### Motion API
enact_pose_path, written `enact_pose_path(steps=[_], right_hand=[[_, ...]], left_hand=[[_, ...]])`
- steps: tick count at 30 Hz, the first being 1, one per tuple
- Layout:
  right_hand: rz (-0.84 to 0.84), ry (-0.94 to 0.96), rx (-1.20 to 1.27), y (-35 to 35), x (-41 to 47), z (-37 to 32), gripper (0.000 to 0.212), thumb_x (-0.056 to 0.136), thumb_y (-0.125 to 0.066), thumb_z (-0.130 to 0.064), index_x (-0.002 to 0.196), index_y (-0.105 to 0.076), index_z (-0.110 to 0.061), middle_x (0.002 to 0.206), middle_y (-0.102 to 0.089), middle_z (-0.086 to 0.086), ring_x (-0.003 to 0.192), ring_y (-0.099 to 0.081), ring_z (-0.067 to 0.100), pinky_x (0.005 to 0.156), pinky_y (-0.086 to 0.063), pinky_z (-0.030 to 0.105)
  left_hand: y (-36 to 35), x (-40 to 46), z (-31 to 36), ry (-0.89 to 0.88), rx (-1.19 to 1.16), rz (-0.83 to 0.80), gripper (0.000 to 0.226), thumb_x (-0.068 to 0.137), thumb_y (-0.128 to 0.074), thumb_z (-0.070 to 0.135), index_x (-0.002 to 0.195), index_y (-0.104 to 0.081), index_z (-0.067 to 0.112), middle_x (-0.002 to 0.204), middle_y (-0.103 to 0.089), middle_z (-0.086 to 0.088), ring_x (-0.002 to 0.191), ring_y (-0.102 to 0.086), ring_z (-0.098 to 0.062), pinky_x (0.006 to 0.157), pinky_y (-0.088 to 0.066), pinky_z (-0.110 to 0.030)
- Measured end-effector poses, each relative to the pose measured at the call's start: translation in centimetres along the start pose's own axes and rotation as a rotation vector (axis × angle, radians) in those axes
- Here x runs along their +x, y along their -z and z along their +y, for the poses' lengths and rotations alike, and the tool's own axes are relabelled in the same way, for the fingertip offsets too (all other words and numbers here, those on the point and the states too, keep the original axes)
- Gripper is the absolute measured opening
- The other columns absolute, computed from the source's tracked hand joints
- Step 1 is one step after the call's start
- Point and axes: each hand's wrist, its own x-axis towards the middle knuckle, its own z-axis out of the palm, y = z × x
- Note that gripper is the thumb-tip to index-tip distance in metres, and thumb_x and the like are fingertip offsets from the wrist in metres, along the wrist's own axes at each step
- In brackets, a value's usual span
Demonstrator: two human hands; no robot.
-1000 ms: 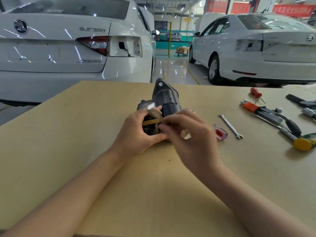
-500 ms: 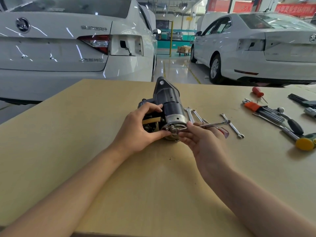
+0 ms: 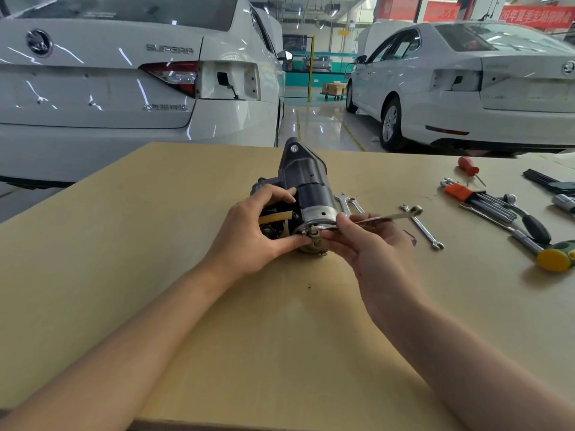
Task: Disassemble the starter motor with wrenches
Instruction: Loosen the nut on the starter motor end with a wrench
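A car workshop, white cars behind a tan table [image 3: 130, 275]. A second ago the right hand [image 3: 370, 244] blurred over the starter motor [image 3: 308, 200]; now its fingers [image 3: 342, 219] pinch a wrench [image 3: 378, 218] seated on a near end-cap bolt, so loosening looks under way. The left hand [image 3: 252, 231] grips the motor at mid-table, thumb beside the bolt.

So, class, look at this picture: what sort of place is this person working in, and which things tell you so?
Most likely a car repair workshop or training garage. Two white cars stand on a glossy floor, one with a tail light removed, and wrenches and a hammer lie on the workbench beside a starter motor.
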Motion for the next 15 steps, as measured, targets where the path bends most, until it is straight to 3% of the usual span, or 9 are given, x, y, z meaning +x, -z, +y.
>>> enact_pose_path(steps=[4,8,11,13,15], right_hand=[[-0.086,0.547,-0.576,-0.9,-0.1,0.1,0.021,0.085,-0.069,-0.002,0.080,-0.056,-0.018,0.072,-0.064,-0.001,0.064,-0.065,0.022,0.059,-0.052,0.031],[-0.304,1.108,-1.133,-1.7,-0.7,0.9,0.012,0.078,-0.069,0.006,0.084,-0.068,-0.004,0.080,-0.061,0.010,0.067,-0.058,0.027,0.057,-0.048,0.037],[-0.406,1.179,-1.270,-1.5,-0.9,1.3,0.017,0.073,-0.072,0.009,0.085,-0.072,-0.003,0.082,-0.062,0.012,0.073,-0.061,0.028,0.063,-0.053,0.037],[-0.390,1.055,-1.073,-1.0,-0.9,0.9,0.011,0.081,-0.069,0.004,0.085,-0.070,-0.007,0.085,-0.063,0.009,0.076,-0.060,0.020,0.067,-0.049,0.028],[-0.248,0.835,-0.793,-0.6,-0.9,0.2,0.019,0.086,-0.065,-0.002,0.083,-0.062,-0.020,0.083,-0.064,0.001,0.073,-0.059,0.011,0.067,-0.046,0.020]], left_hand=[[0.0,-0.1,-0.1,0.028,-0.025,0.007,0.050,0.061,-0.090,0.026,0.102,-0.061,0.020,0.119,-0.064,0.018,0.112,-0.059,0.008,0.096,-0.045,-0.013],[-0.1,-0.2,-0.2,0.035,-0.050,-0.001,0.045,0.063,-0.078,0.018,0.106,-0.063,0.018,0.119,-0.067,0.013,0.111,-0.061,0.003,0.095,-0.050,-0.021],[0.0,-0.2,-0.3,0.019,-0.038,-0.011,0.047,0.063,-0.071,0.016,0.110,-0.063,0.019,0.129,-0.063,0.012,0.114,-0.060,0.002,0.094,-0.051,-0.022],[0.1,-0.2,-0.4,0.016,-0.049,-0.018,0.049,0.062,-0.079,0.023,0.107,-0.062,0.019,0.129,-0.064,0.010,0.115,-0.059,0.003,0.095,-0.048,-0.018],[0.1,-0.1,-0.4,0.017,-0.041,-0.016,0.054,0.060,-0.091,0.030,0.103,-0.061,0.020,0.127,-0.064,0.009,0.117,-0.058,0.005,0.098,-0.046,-0.017]])
